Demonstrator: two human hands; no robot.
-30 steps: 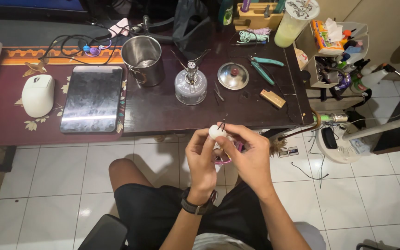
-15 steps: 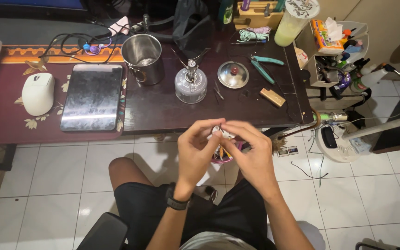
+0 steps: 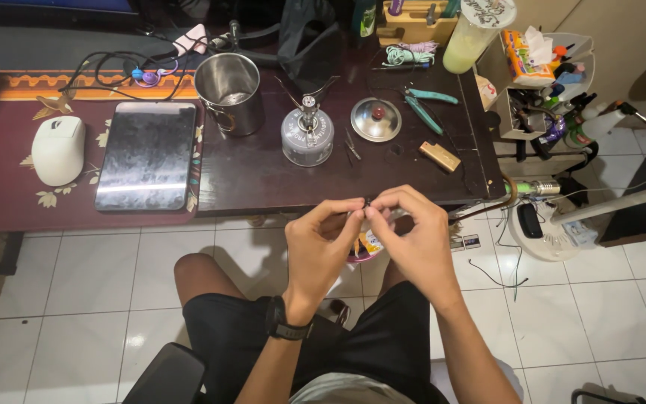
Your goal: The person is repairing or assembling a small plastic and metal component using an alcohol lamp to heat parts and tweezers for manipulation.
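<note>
My left hand (image 3: 321,247) and my right hand (image 3: 413,238) meet fingertip to fingertip just below the dark table's front edge (image 3: 263,200), above my lap. Together they pinch a small object (image 3: 366,203); only a dark tip of it shows, the rest is hidden by my fingers. A colourful packet-like thing (image 3: 368,244) peeks out beneath the hands; which hand holds it I cannot tell. A black watch (image 3: 287,328) is on my left wrist.
On the table stand a steel mug (image 3: 229,93), a gas canister with a burner (image 3: 307,136), a metal lid (image 3: 376,120), teal pliers (image 3: 429,102), a brass lighter (image 3: 440,155), a tablet (image 3: 147,153) and a white mouse (image 3: 57,150). A cluttered shelf cart (image 3: 547,97) stands at the right.
My hands have closed in over the small white piece seen a second ago, so it is now almost hidden. The fingertips have drawn together and the left wrist has turned.
</note>
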